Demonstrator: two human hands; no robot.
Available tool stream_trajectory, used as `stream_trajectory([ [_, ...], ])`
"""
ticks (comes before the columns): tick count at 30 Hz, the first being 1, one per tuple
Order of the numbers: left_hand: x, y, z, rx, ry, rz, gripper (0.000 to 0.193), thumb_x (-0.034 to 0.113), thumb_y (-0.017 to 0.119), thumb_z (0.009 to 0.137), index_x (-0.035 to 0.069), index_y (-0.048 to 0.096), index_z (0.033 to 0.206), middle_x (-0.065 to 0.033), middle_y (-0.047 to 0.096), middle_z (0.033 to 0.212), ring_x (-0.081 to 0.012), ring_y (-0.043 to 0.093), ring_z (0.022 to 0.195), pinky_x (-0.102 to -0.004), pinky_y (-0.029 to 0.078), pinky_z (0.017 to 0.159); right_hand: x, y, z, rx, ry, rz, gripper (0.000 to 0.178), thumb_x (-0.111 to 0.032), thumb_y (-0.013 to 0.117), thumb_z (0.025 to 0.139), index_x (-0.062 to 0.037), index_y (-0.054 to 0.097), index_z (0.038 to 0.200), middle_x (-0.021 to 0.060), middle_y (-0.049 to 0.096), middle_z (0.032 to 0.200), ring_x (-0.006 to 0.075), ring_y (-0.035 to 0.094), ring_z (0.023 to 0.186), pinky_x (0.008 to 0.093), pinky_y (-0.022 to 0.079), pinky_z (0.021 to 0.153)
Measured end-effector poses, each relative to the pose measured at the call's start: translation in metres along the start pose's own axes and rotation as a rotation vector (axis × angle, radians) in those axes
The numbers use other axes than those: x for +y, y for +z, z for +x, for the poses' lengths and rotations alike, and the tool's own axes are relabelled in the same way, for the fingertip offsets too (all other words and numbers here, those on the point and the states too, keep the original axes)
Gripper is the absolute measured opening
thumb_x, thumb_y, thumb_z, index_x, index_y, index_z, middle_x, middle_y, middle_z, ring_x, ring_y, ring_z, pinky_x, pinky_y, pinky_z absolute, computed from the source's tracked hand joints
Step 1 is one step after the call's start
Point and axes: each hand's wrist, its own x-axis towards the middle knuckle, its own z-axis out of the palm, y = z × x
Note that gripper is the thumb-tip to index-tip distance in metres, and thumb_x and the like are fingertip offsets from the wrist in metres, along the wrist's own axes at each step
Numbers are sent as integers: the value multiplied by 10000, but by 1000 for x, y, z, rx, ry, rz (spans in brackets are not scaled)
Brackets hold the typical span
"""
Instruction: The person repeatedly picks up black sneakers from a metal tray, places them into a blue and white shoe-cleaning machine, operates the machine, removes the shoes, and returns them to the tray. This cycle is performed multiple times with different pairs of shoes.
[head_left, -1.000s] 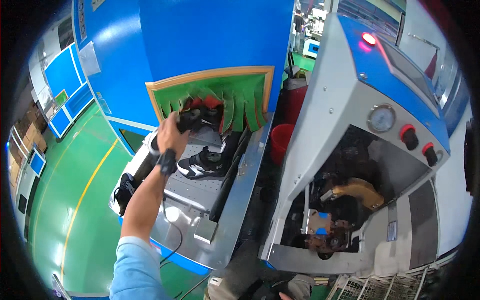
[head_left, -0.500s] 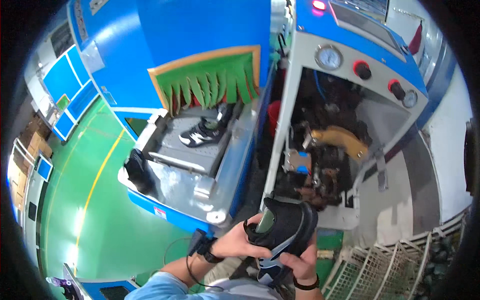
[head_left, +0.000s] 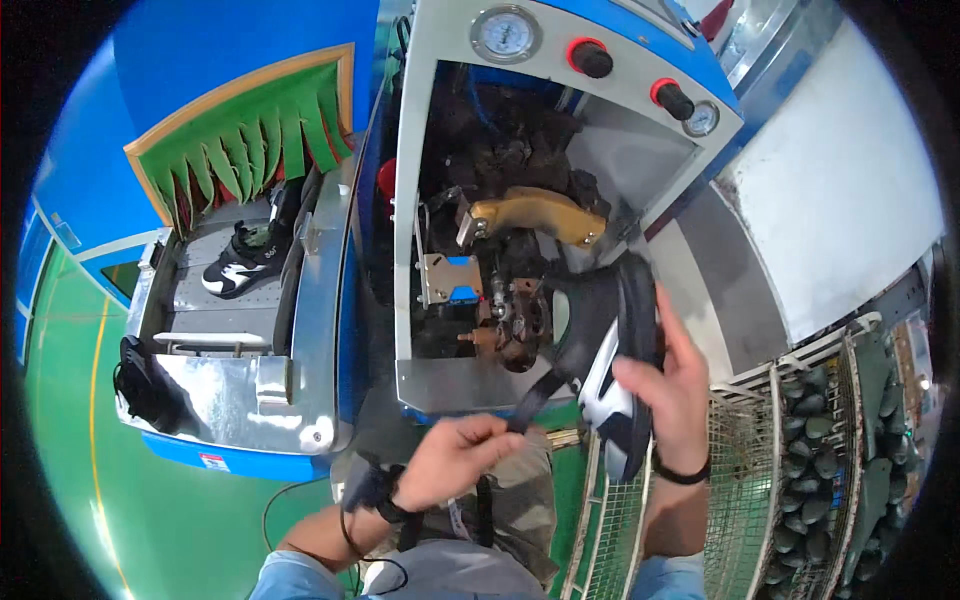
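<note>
In front of the machine's opening, a black shoe (head_left: 593,322) with white-and-grey side panels is held on its side. My right hand (head_left: 675,400) is closed around its sole, with the thumb across the side. My left hand (head_left: 455,460) pinches the end of a black strap (head_left: 540,395) that is drawn out from the shoe toward the left. Behind the shoe, the machine (head_left: 425,378) shows a yellow curved arm (head_left: 538,214) and a small metal plate with blue edges (head_left: 452,278).
At left, a conveyor (head_left: 225,325) carries another black-and-white shoe (head_left: 240,268) before a green strip curtain (head_left: 235,150). A black shoe (head_left: 140,385) rests on its near metal end. Gauges (head_left: 505,34) and knobs top the machine. At right, a wire rack (head_left: 745,480) stands beside several dark green shoe lasts (head_left: 808,460).
My view has swung right, toward the machine. My left hand has moved off the shoe's body and now pulls the strap leftward. The right hand still grips the shoe, now held before the opening.
</note>
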Motion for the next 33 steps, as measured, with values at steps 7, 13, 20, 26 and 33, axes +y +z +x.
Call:
stream_trajectory([
  [7, -4, -17, 60, 50, -15, -448, 201, 226, 716, 1044, 46, 708, 953, 68, 564, 702, -13, 442, 616, -229, 324, 545, -14, 18, 98, -186, -78, -891, 844, -220, 832, 762, -129, 560, 1556, 308, 683, 1272, 347, 705, 1149, 384, 531, 1014],
  [13, -23, -27, 68, 51, -72, -615, 212, 249, 698, 1055, 85, 693, 921, 74, 544, 697, -36, 442, 600, -243, 350, 565, -10, 43, 127, -356, 77, -1232, 951, -404, 735, 797, -254, 370, 1662, 371, 628, 1226, 550, 642, 1124, 510, 518, 1015],
  [20, -20, -37, 76, 105, -41, -543, 304, 327, 617, 1106, 48, 721, 1044, 83, 526, 720, -41, 433, 630, -243, 345, 569, 6, 59, 137, -143, 71, -1211, 839, -385, 697, 835, -192, 463, 1617, 341, 650, 1142, 530, 659, 1070, 513, 531, 975],
  [26, -21, -20, 53, 97, -88, -440, 287, 292, 575, 1101, 34, 696, 1064, 45, 559, 740, -68, 510, 664, -265, 426, 617, 18, 64, 124, -1, -147, -1262, 851, -347, 702, 861, -208, 406, 1647, 344, 595, 1245, 529, 649, 1094, 543, 539, 961],
  [33, -3, 1, 26, -46, -43, -88, 285, 254, 567, 1070, -4, 689, 1062, -22, 664, 837, -92, 630, 777, -263, 509, 731, 1, 71, 65, 205, -292, -1186, 839, -277, 692, 940, -204, 309, 1682, 347, 561, 1256, 557, 619, 1035, 586, 534, 894],
])
